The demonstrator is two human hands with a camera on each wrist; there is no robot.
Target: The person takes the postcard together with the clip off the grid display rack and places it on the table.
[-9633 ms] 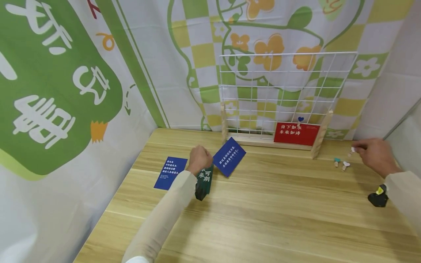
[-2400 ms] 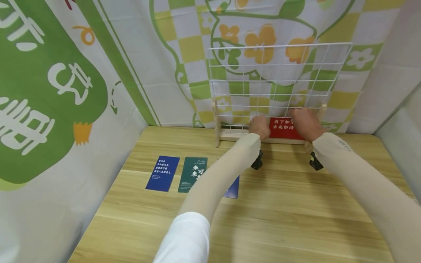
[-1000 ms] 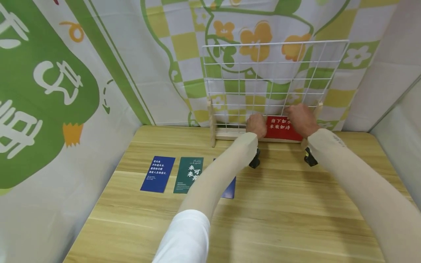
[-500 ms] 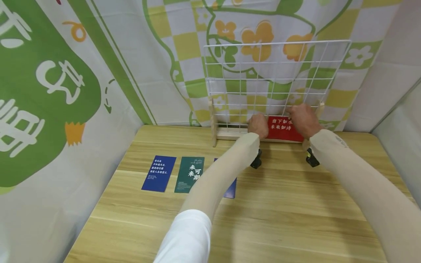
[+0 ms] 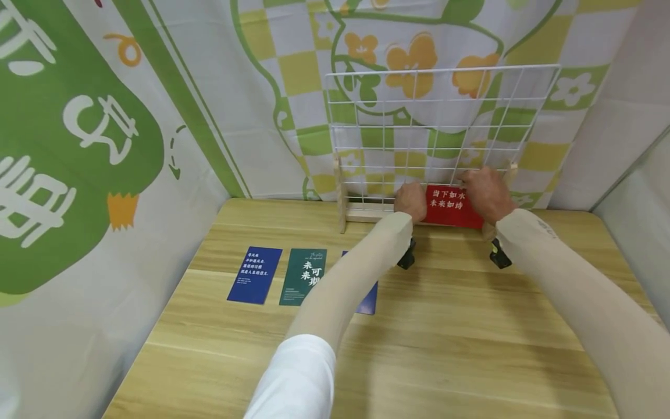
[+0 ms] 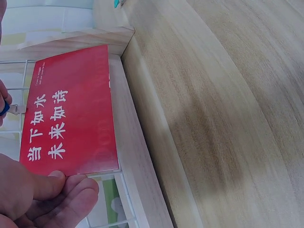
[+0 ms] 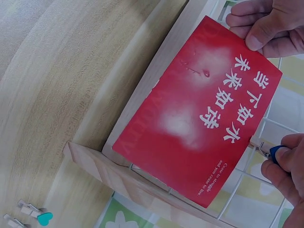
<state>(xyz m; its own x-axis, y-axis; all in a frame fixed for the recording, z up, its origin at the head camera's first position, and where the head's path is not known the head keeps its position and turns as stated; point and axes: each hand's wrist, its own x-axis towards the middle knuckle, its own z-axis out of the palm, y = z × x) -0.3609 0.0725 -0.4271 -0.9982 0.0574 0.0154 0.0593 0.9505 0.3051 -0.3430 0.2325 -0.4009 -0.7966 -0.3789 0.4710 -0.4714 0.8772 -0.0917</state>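
A red card (image 5: 445,203) with white lettering stands against the lower right of a white wire grid rack, along its wooden base (image 6: 137,142). My left hand (image 5: 410,201) pinches the card's left edge between thumb and fingers, clearest in the left wrist view. At the card's top edge, my right hand (image 7: 287,166) pinches a small wooden clothespin (image 7: 260,147) by its blue heart end. The clothespin's tip meets the card's edge beside a grid wire. In the head view, the right hand covers the clothespin and the card's right part.
A blue card (image 5: 255,276), a green card (image 5: 298,279) and another blue card (image 5: 369,299) lie in a row, the last partly under the left forearm. Beyond the rack's right wooden foot (image 7: 95,164), a clothespin with a teal heart (image 7: 45,218) lies on the table.
Since the oldest frame, my left hand has left the green card and my right hand the loose clothespins; both reached the red card. The tilted blue card joined the row. Lately, both hands stay there.
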